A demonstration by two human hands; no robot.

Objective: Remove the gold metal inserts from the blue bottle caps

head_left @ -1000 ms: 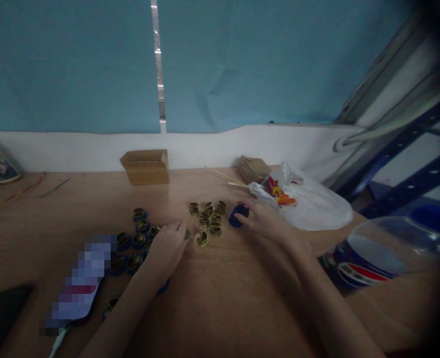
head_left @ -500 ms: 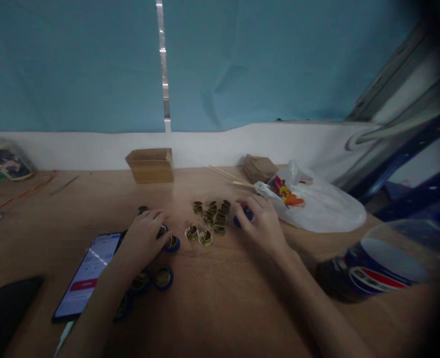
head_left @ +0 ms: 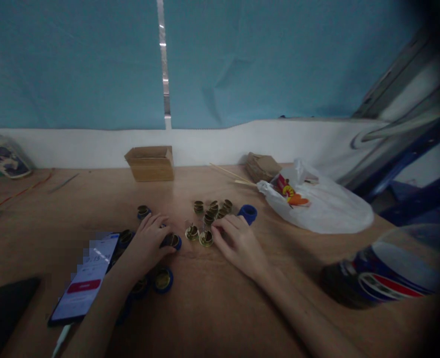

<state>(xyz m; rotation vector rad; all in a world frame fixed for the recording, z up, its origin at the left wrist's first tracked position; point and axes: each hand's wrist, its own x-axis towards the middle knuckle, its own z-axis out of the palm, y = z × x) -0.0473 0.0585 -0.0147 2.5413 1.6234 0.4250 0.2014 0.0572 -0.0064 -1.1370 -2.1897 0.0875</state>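
My left hand (head_left: 153, 243) rests palm down, thumb apart from the fingers, over blue-rimmed pieces. Its thumb touches a blue ring with a brass insert (head_left: 174, 241). My right hand (head_left: 238, 243) has its fingers curled and its fingertips close together at the edge of a cluster of brass fittings (head_left: 209, 217); anything between them is hidden. Just left of those fingertips lies a brass fitting with an upright tab (head_left: 206, 238), and another brass fitting (head_left: 192, 232) sits beside it. Behind the right hand a plain blue ring (head_left: 248, 214) lies on the table.
More blue rings with brass inside (head_left: 163, 279) lie around my left forearm. A lit phone (head_left: 87, 283) on a cable is at the left. Farther back are an open cardboard box (head_left: 152, 165) and a white plastic bag (head_left: 328, 206). A Pepsi cup (head_left: 377, 273) stands at right.
My right hand has let go of the blue ring, which stays on the table, and moved left to the brass fittings. My left hand has hardly moved.
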